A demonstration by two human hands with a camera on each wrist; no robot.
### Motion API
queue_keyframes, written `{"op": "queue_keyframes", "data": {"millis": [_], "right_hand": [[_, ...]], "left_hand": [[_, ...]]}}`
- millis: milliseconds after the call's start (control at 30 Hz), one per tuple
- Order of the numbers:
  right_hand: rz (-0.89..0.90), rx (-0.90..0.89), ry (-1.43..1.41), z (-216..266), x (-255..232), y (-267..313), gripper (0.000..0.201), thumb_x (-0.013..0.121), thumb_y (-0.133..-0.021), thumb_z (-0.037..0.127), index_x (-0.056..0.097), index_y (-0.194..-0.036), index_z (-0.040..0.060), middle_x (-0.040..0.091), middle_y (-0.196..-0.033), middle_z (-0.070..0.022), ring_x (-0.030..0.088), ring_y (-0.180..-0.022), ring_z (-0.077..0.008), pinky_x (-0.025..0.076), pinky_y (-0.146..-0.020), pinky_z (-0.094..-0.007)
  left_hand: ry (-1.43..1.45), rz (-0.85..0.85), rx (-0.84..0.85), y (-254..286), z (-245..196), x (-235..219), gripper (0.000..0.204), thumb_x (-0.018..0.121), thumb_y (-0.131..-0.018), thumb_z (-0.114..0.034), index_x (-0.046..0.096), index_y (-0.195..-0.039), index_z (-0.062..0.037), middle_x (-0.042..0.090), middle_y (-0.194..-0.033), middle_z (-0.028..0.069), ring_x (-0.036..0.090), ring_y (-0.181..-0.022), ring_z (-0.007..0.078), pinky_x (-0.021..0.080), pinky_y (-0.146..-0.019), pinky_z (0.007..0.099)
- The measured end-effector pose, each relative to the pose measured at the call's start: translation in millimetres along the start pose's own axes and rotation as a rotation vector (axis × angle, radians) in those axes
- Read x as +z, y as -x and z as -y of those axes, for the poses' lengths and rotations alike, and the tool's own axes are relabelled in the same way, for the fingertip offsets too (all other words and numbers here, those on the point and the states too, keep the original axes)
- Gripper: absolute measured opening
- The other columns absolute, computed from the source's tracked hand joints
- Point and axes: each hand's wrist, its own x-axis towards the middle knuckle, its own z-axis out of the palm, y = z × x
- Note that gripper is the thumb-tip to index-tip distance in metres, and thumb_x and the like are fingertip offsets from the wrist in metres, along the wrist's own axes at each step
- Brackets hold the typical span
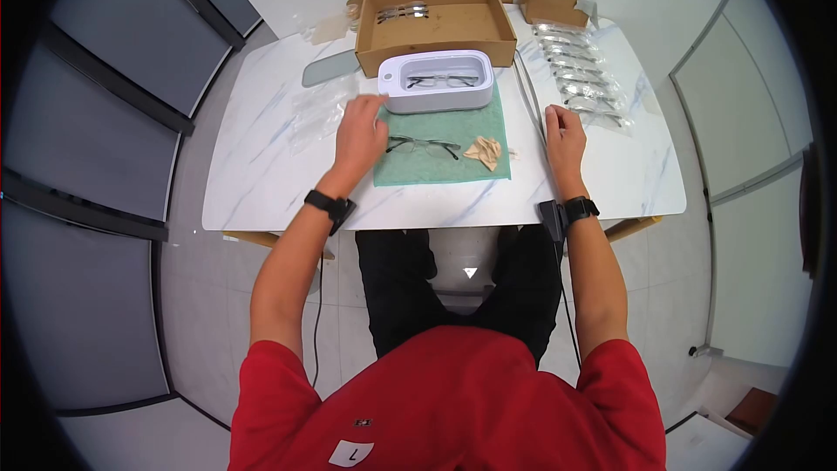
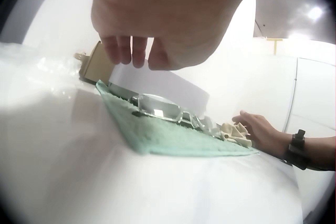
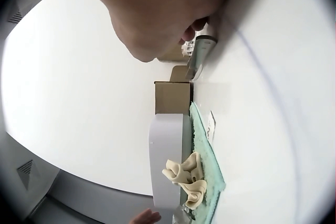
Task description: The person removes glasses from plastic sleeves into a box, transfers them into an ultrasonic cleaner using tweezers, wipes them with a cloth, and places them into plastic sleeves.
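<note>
While the left hand point(image 1: 360, 135) is being held over the near left edge of the green cloth point(image 1: 440, 161), the glasses point(image 1: 423, 146) are lying flat on that cloth, just beside the fingers and not yet touched. To do this well, the glasses are best being picked up by the frame, softly, so the lenses are not being smudged. The left grip is being kept loose, with fingers hanging down and apart from the thumb, and nothing is being held. The right hand point(image 1: 565, 135) is being rested on the worktop point(image 1: 261, 166), and nothing is being held there either. A second pair is sitting in the white tub point(image 1: 440, 81).
</note>
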Motion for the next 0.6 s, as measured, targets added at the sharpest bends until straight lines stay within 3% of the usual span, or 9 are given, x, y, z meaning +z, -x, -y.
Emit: {"op": "queue_keyframes", "data": {"millis": [100, 167, 200, 367, 467, 600], "right_hand": [[-0.072, -0.157, 0.017, 11, -3, -2, 0.023, 0.067, -0.092, 0.02, 0.069, -0.107, 0.0025, 0.065, -0.095, -0.0125, 0.063, -0.083, -0.0246, 0.051, -0.075, -0.0343], [-0.079, -0.533, 0.255, 30, -10, 4, 0.026, 0.069, -0.088, 0.017, 0.067, -0.111, 0.0044, 0.062, -0.102, -0.0128, 0.061, -0.094, -0.0287, 0.051, -0.08, -0.0374], [-0.079, -0.537, 0.256, 42, -10, 7, 0.026, 0.069, -0.088, 0.017, 0.067, -0.111, 0.0044, 0.062, -0.102, -0.0128, 0.061, -0.094, -0.0287, 0.051, -0.08, -0.0374], [0.421, -0.597, 0.164, 84, 0, 44, 0.032, 0.072, -0.078, 0.01, 0.067, -0.11, 0.0076, 0.062, -0.104, -0.0107, 0.059, -0.094, -0.0305, 0.05, -0.083, -0.0397], [0.525, -0.612, 0.276, 78, 13, 50, 0.03, 0.073, -0.077, 0.01, 0.068, -0.106, 0.0085, 0.062, -0.102, -0.0093, 0.06, -0.093, -0.0298, 0.051, -0.081, -0.0402], [0.519, -0.579, 0.277, 78, 20, 50, 0.018, 0.071, -0.078, 0.008, 0.069, -0.096, 0.0086, 0.062, -0.095, -0.008, 0.062, -0.089, -0.0286, 0.052, -0.076, -0.0395]], "left_hand": [[0.093, 0.141, -0.028, 26, -2, -2, 0.032, 0.057, -0.075, 0.002, 0.066, -0.105, -0.0023, 0.061, -0.109, 0.0129, 0.055, -0.105, 0.0329, 0.047, -0.092, 0.0405], [0.107, 0.166, -0.047, 35, 0, -1, 0.029, 0.059, -0.076, 0.001, 0.067, -0.103, -0.0029, 0.061, -0.107, 0.0125, 0.055, -0.105, 0.0327, 0.047, -0.092, 0.0406], [0.119, 0.196, -0.068, 37, 1, -1, 0.025, 0.061, -0.077, 0.0, 0.067, -0.102, -0.0035, 0.062, -0.106, 0.012, 0.055, -0.104, 0.0325, 0.047, -0.092, 0.0407], [0.148, 0.248, -0.085, 33, 12, 1, 0.016, 0.07, -0.079, -0.008, 0.068, -0.095, -0.0053, 0.064, -0.1, 0.0096, 0.056, -0.102, 0.0315, 0.047, -0.09, 0.0405], [0.158, 0.288, -0.079, 28, 15, -2, 0.015, 0.072, -0.08, -0.011, 0.067, -0.093, -0.006, 0.065, -0.097, 0.0085, 0.056, -0.1, 0.0308, 0.047, -0.088, 0.0401], [0.196, 0.348, -0.08, 27, 10, -10, 0.013, 0.072, -0.08, -0.011, 0.065, -0.091, -0.0065, 0.065, -0.094, 0.0083, 0.056, -0.097, 0.0297, 0.047, -0.086, 0.0389]]}}
